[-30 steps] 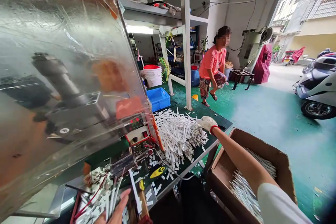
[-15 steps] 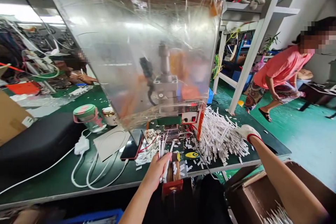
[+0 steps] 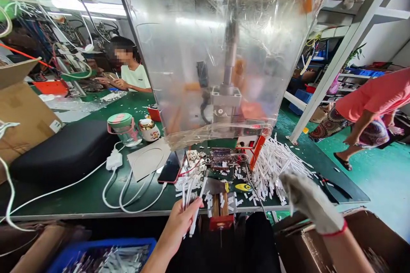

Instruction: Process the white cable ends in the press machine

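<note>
Several thin white strips (image 3: 193, 210) stand up out of my bare left hand (image 3: 179, 224), which is closed round them in front of the table edge. My right hand (image 3: 312, 200), in a white glove with a red cuff, is smeared by motion at the near right edge of a large pile of white strips (image 3: 273, 166); its fingers cannot be made out. Between the hands, a scraper with a yellow handle (image 3: 243, 187) lies near a small red-ended wooden fixture (image 3: 221, 222). Behind it is a machine's metal block (image 3: 221, 158) among loose scraps.
A clear plastic shield (image 3: 192, 51) hangs before the machine. Left are a phone (image 3: 169, 168), white cables, a jar (image 3: 123, 130) and a black cushion (image 3: 64, 149). Below are a blue bin (image 3: 96, 245) and a cardboard box (image 3: 307, 247). Pliers (image 3: 329, 187) lie right. Two people are beyond.
The view has swung left. My right hand has come off the pile's right side toward the table's front edge. My left hand has drawn back with the strips. The person at right has moved.
</note>
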Tool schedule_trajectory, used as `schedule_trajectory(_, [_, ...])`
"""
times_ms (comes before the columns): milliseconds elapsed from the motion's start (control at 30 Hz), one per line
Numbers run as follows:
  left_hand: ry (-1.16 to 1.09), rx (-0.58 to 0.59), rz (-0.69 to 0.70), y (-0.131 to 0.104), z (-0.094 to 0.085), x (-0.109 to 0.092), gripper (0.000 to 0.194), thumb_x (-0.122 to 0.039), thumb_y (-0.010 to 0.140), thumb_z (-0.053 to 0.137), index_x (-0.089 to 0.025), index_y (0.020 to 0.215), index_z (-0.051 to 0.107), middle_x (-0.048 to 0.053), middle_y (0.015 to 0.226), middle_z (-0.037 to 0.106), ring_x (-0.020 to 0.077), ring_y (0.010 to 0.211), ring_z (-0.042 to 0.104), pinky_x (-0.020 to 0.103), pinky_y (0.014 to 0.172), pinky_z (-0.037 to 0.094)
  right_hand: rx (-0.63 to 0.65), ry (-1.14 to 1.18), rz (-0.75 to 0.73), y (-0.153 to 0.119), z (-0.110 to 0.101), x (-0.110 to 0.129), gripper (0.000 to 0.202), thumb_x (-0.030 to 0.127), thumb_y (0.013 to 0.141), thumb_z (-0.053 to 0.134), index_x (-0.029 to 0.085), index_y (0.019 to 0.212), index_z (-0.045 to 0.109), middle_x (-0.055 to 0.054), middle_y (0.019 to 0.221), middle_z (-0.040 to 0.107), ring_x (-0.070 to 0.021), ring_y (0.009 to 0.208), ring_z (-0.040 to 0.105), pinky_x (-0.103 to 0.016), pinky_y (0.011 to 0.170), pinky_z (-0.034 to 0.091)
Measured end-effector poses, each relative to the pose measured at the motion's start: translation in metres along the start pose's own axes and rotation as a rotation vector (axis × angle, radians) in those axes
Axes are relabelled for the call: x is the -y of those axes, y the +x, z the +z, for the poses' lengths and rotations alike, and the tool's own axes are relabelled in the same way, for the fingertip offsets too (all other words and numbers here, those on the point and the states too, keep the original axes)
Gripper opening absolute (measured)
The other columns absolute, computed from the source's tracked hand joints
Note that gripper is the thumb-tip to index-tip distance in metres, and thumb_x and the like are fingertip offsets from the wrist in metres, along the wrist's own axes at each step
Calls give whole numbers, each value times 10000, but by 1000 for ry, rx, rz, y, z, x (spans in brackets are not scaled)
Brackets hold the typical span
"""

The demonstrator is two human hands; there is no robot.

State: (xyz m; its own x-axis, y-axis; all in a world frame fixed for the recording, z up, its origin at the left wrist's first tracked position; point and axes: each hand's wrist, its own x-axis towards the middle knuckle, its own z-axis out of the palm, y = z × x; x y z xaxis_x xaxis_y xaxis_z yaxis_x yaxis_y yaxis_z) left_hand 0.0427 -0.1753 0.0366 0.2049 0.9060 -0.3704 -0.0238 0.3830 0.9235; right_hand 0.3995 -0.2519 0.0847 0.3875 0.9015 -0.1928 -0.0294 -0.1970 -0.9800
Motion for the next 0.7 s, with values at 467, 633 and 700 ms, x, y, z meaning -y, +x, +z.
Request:
schedule_trajectory(467, [-56,-75,-22,-12,-20,5,590,-710,574,803,-149,679,653,-113,522,265,46,455,195,192,429,150,337,153,229,29,180,-37,510,627,724,682,118,708,665,-6,473,587,-91,304,486,-189,287,320])
schedule_trajectory(633, [-45,-66,27,-11,-22,7,544,-680,634,771,-147,679,672,-110,466,293,47,410,212,196,408,165,314,174,236,33,181,-45,462,591,736,668,131,705,649,3,453,572,-101,297,484,-199,282,325])
schedule_trajectory(700, [-37,-64,38,-11,-22,7,522,-663,647,766,-150,666,676,-107,449,294,51,402,229,195,404,178,297,166,246,36,181,-45,430,565,741,662,137,706,644,4,457,575,-100,296,483,-201,282,322])
